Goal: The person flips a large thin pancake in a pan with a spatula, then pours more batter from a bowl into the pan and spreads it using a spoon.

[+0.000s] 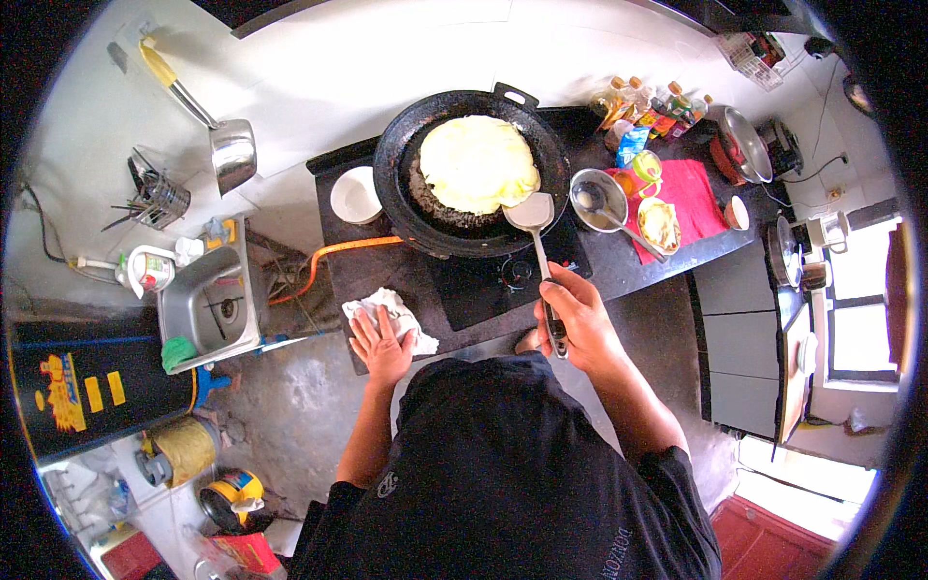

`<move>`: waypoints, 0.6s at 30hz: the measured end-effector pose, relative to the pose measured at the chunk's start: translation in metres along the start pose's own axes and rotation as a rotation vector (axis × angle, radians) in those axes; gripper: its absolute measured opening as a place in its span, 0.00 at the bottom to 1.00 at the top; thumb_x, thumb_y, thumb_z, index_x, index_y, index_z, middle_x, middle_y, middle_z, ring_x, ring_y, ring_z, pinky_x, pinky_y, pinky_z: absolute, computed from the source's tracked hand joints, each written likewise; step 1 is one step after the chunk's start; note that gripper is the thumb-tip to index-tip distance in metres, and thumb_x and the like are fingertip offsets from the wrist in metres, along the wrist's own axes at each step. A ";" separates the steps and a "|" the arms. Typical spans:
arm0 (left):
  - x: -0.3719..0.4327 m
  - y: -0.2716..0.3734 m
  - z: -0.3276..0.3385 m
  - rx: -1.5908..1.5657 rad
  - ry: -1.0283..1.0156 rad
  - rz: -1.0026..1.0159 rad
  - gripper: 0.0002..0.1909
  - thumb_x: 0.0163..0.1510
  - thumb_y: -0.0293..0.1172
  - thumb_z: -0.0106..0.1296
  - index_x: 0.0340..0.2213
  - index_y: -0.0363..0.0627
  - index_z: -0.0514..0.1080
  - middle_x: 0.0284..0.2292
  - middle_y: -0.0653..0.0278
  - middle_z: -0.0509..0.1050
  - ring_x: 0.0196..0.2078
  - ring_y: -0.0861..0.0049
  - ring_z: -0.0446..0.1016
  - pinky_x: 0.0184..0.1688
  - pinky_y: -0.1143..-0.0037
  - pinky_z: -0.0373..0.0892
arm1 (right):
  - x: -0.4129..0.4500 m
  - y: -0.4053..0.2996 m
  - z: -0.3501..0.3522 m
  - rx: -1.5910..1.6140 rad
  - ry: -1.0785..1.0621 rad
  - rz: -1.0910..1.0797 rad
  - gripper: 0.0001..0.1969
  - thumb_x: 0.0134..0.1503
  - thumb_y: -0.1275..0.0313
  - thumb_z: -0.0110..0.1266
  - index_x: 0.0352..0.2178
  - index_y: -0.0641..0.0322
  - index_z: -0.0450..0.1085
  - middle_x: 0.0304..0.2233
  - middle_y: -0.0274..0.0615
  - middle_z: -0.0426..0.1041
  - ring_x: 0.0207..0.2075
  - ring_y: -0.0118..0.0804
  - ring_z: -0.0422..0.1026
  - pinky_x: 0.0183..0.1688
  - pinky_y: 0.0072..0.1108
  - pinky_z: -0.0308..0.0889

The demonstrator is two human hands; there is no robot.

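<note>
In a black wok [471, 245] on the stove lies a round, pale yellow pancake or egg sheet [475, 163]. My right hand [576, 312] grips the black handle of a metal spatula [531, 212], whose blade is at the lower right edge of the pancake, over the wok's rim area. My left hand [380, 348] rests with spread fingers on a crumpled white cloth [395, 312] at the counter's front left; I see no object gripped in it. A white bowl [357, 196] stands just left of the wok. Right of it is a metal bowl [599, 190] with a ladle in it.
A red cloth [685, 196] on the right carries a plate of folded pancake [658, 226] and a green-handled cup or strainer [647, 168]. Bottles [678, 105] stand at the back right. An orange hose [333, 248] runs left under the wok, towards a steel sink [210, 304].
</note>
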State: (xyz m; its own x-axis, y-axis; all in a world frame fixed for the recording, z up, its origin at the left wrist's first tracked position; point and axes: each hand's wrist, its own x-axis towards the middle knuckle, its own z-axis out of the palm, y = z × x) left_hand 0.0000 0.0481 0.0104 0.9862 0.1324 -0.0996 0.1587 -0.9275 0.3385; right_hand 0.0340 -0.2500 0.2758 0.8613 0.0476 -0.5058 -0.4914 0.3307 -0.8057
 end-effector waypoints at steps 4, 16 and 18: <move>0.000 0.000 0.001 0.002 0.013 0.003 0.48 0.51 0.59 0.52 0.64 0.48 0.47 0.66 0.43 0.36 0.67 0.39 0.32 0.61 0.40 0.39 | 0.001 0.004 0.001 0.050 -0.039 0.053 0.07 0.62 0.69 0.46 0.40 0.59 0.64 0.21 0.36 0.68 0.14 0.33 0.69 0.12 0.26 0.66; 0.000 -0.002 0.003 0.007 -0.010 -0.010 0.50 0.51 0.60 0.52 0.65 0.51 0.44 0.66 0.44 0.33 0.68 0.40 0.30 0.62 0.40 0.36 | 0.017 0.009 -0.001 0.058 -0.021 0.047 0.14 0.61 0.70 0.45 0.48 0.61 0.63 0.21 0.39 0.68 0.12 0.32 0.66 0.11 0.24 0.61; 0.000 -0.003 0.004 0.003 -0.006 -0.013 0.50 0.51 0.60 0.52 0.65 0.51 0.45 0.66 0.44 0.33 0.68 0.40 0.30 0.62 0.40 0.36 | 0.020 0.011 -0.005 0.065 -0.044 0.038 0.17 0.61 0.71 0.46 0.52 0.62 0.62 0.21 0.39 0.68 0.11 0.32 0.65 0.11 0.24 0.61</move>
State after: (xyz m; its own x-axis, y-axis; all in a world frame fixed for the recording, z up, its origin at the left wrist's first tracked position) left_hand -0.0002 0.0493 0.0061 0.9837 0.1423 -0.1100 0.1714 -0.9268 0.3341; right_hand 0.0455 -0.2502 0.2551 0.8478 0.1017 -0.5205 -0.5155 0.3885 -0.7638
